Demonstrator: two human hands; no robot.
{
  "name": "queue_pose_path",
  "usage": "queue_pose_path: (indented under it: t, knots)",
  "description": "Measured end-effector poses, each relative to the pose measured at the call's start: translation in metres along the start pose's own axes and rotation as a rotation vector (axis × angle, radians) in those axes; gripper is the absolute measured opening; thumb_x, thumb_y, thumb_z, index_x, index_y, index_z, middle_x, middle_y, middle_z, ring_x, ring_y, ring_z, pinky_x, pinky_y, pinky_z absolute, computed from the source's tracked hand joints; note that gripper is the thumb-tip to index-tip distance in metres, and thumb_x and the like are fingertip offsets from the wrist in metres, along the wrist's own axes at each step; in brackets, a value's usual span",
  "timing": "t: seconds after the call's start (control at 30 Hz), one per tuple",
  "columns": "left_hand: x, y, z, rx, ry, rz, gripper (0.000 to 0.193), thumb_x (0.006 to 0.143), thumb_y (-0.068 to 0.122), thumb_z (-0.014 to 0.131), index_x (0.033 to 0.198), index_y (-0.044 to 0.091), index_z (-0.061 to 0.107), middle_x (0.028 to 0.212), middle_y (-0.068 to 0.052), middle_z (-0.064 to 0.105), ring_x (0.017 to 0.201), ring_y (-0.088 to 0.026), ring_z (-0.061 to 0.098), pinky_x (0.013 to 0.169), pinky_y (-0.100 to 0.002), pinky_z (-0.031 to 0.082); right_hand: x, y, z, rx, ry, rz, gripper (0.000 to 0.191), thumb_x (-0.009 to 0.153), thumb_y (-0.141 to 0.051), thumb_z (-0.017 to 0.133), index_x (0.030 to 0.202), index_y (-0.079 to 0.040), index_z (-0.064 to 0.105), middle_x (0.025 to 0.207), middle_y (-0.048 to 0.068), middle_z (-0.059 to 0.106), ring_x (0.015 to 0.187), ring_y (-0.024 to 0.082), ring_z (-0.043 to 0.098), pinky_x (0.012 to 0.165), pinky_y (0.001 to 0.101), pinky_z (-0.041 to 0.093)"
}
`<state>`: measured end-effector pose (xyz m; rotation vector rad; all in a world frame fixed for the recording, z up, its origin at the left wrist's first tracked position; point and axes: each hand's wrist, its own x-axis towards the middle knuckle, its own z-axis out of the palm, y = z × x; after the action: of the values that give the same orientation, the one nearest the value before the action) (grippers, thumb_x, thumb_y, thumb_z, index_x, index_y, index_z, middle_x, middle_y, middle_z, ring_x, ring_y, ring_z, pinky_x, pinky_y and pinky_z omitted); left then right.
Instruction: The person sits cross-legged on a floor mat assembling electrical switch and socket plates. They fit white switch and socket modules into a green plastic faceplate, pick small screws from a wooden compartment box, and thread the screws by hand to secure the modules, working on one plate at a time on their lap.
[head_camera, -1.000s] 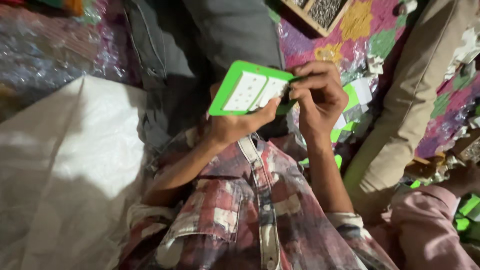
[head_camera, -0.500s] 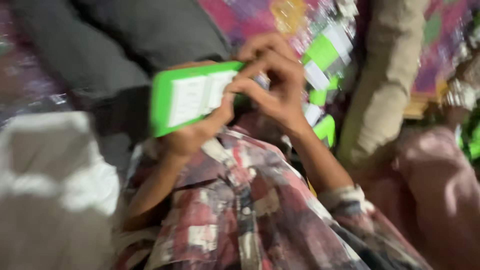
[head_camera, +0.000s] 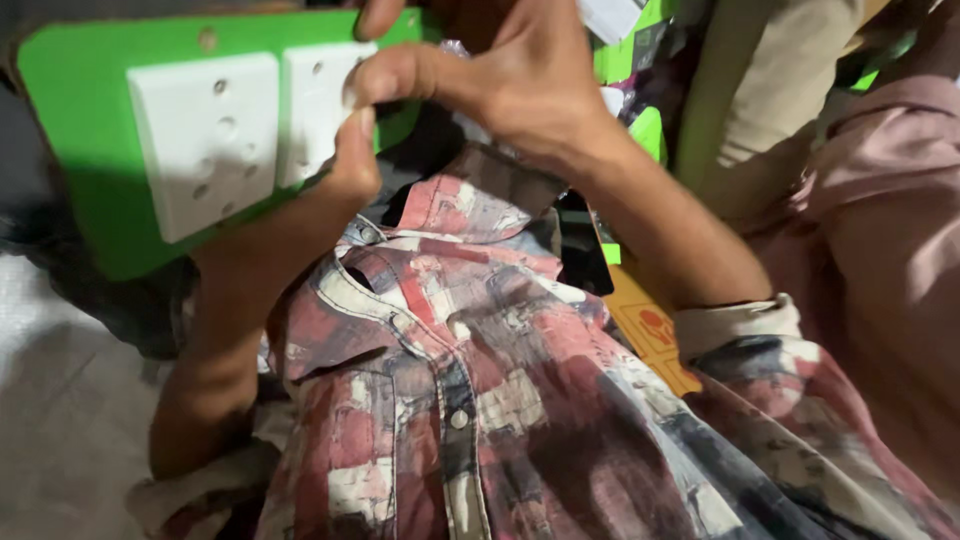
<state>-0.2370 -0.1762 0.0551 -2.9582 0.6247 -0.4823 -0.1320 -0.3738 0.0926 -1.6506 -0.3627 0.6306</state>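
Holding up a green panel with two white socket plates set in its face, the left hand has its thumb pressed on the panel's lower right edge while the rest of that hand sits hidden behind it. Over on the other side, the right hand closes its fingers on the panel's upper right corner, knuckles bent tight. Below them hangs a red and grey plaid shirt, with more green pieces just behind the right wrist.
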Motion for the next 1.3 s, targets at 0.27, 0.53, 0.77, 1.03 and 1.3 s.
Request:
queue_pose_path:
  t: [0.27, 0.53, 0.77, 1.03, 1.3]
  knots:
    - [0.016, 0.001, 0.023, -0.840, 0.094, -0.297, 0.022, 0.099, 0.016, 0.087, 0.112, 0.008, 0.072, 0.111, -0.001, 0.069, 0.097, -0.021, 0.070, 0.087, -0.033, 0.056, -0.011, 0.014, -0.001, 0.121, 0.191, 0.001, 0.012, 0.105, -0.006, 0.083, 0.108, 0.001, 0.073, 0.102, 0.006, 0.076, 0.092, 0.015, 0.078, 0.086, 0.0273, 0.066]
    - [0.015, 0.006, 0.041, -1.318, 0.315, -0.512, 0.028, 0.097, 0.006, 0.085, 0.117, 0.007, 0.066, 0.111, -0.005, 0.069, 0.094, -0.017, 0.071, 0.084, -0.030, 0.060, -0.015, 0.025, -0.001, -0.058, 0.263, 0.095, 0.009, 0.097, -0.009, 0.081, 0.097, 0.000, 0.078, 0.084, 0.004, 0.075, 0.075, 0.010, 0.068, 0.067, 0.0232, 0.053]
    - [0.007, 0.008, 0.046, -1.611, 0.127, -0.640, 0.026, 0.102, -0.003, 0.083, 0.121, -0.002, 0.065, 0.113, -0.005, 0.071, 0.098, -0.012, 0.071, 0.087, -0.027, 0.060, -0.012, 0.032, -0.005, 0.224, 0.131, -0.045, 0.011, 0.110, -0.006, 0.080, 0.117, -0.001, 0.073, 0.108, 0.005, 0.076, 0.100, 0.012, 0.073, 0.093, 0.0262, 0.061]
    - [0.008, 0.007, 0.049, -1.593, 0.116, -0.586, 0.023, 0.103, 0.000, 0.082, 0.119, -0.002, 0.066, 0.112, -0.005, 0.072, 0.097, -0.013, 0.073, 0.087, -0.026, 0.061, -0.016, 0.041, -0.007, 0.157, 0.167, -0.038, 0.013, 0.107, -0.003, 0.081, 0.116, 0.000, 0.073, 0.109, 0.005, 0.076, 0.097, 0.011, 0.073, 0.090, 0.0264, 0.061]
    - [0.010, 0.005, 0.054, -1.531, 0.106, -0.529, 0.028, 0.100, 0.002, 0.081, 0.124, 0.000, 0.067, 0.113, -0.005, 0.073, 0.100, -0.014, 0.072, 0.088, -0.029, 0.060, -0.008, 0.044, 0.000, 0.290, 0.183, -0.042, 0.009, 0.103, 0.001, 0.081, 0.111, 0.000, 0.075, 0.107, 0.006, 0.077, 0.093, 0.012, 0.073, 0.089, 0.0266, 0.060]
